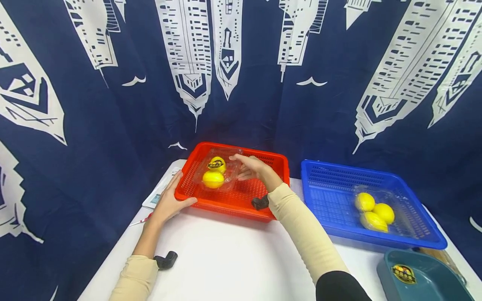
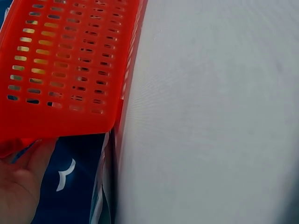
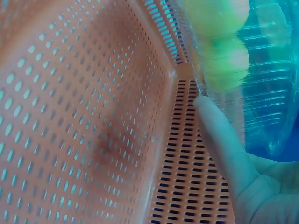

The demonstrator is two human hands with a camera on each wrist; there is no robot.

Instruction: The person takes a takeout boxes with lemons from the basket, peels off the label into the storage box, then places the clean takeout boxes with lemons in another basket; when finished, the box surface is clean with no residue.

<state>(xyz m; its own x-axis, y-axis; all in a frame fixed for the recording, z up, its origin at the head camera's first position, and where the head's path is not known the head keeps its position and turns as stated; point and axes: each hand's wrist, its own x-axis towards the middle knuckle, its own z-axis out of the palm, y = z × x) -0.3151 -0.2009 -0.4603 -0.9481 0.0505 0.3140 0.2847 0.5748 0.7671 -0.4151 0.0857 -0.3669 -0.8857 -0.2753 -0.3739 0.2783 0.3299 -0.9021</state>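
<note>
A clear plastic clamshell box (image 1: 231, 177) with yellow lemons (image 1: 213, 179) inside and a black label (image 1: 216, 164) on its lid is in or just above the left part of a red perforated basket (image 1: 233, 207). My right hand (image 1: 251, 166) pinches the box at its right edge; in the right wrist view the thumb (image 3: 219, 135) lies against that edge, beside the lemons (image 3: 226, 63). My left hand (image 1: 171, 202) is spread at the basket's front left corner, touching the rim. The left wrist view shows that hand (image 2: 21, 186) partly, by the basket's end wall (image 2: 60, 119).
On the right, a blue basket (image 1: 327, 223) holds another clear box with yellow lemons (image 1: 384, 213). A teal bin (image 1: 391, 271) with a round sticker stands at the front right. Left of the red basket lie a white device with a small display (image 1: 155, 199) and a red-and-white pen-like item (image 1: 142, 220).
</note>
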